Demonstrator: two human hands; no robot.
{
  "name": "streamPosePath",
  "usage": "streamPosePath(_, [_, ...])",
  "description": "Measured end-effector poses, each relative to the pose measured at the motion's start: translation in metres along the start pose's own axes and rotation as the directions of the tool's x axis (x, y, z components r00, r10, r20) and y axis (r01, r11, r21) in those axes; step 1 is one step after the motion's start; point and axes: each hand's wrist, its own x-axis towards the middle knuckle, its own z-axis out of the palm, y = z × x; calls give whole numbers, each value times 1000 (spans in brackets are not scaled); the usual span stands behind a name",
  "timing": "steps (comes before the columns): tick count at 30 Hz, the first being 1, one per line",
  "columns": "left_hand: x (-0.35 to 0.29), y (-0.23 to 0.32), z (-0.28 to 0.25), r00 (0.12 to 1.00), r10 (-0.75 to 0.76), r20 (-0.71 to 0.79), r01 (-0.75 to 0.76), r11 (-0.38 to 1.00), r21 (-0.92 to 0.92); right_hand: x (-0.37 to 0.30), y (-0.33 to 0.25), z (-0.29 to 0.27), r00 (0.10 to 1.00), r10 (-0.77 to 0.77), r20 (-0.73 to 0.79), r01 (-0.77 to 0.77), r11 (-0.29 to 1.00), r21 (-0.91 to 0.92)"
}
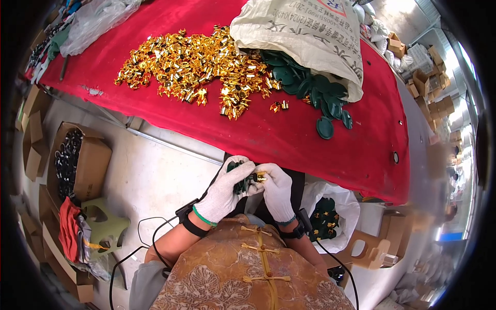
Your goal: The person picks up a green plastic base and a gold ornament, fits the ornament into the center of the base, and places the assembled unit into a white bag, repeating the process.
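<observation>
Your gloved left hand (223,190) closes around a few dark green pieces (236,187), and your gloved right hand (278,192) pinches a small gold piece (261,176) right beside them, just short of the red-covered table (175,116). On it, a gold heap (194,64) lies beside green discs (324,128) spilling from a pale sack (305,36).

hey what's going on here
A person in white gloves is working at a red table. The left grip holds dark green pieces, and the right grip has a small gold piece close beside them. On the table lies a heap of gold parts, with green discs spilling from a pale sack. Below, a white bag contains green and gold items.
</observation>
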Motion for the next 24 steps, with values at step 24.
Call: streamPosePath(24, [-1,-26,-6,990,121,-69,-93,945,315,1,-19,1,786,-549,283,550,412,-727])
